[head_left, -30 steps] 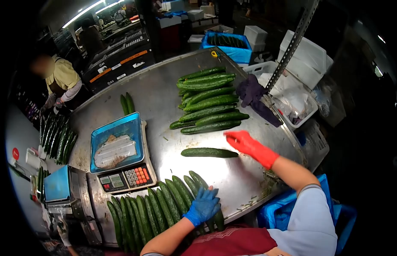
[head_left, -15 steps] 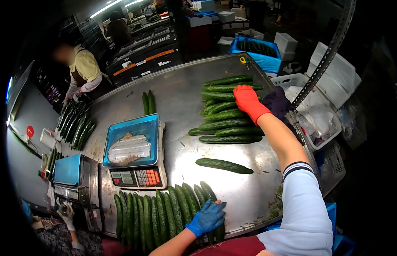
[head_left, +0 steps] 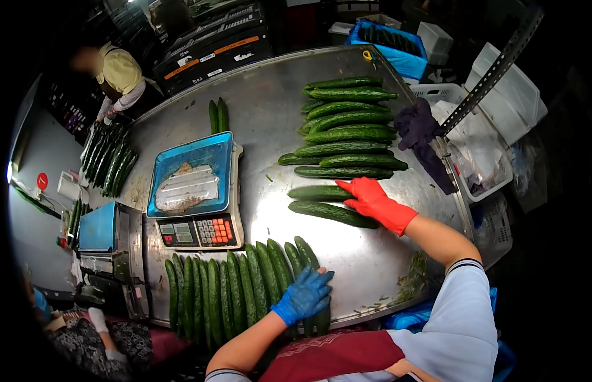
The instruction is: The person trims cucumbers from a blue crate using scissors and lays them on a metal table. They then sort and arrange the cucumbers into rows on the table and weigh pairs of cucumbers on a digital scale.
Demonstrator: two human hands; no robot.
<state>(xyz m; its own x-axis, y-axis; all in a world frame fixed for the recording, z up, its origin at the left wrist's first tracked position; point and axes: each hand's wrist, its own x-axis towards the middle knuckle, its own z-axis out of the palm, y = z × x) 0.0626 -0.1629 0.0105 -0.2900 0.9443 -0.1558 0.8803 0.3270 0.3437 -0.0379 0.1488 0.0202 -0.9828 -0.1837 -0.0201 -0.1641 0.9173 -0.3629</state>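
Red-gloved, my right hand (head_left: 371,202) grips a cucumber (head_left: 313,193); my left hand (head_left: 303,296) rests loosely on a cucumber row (head_left: 213,296). Placing, I judge; next needs gentle release.

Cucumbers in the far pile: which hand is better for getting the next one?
Probably the right hand: it is just beside that pile. The left hand is farther away, resting on the front row of cucumbers.

Produce-packing workshop — steel table (head_left: 267,114), digital scale (head_left: 197,224), cucumbers (head_left: 350,120), stacked crates (head_left: 213,54).
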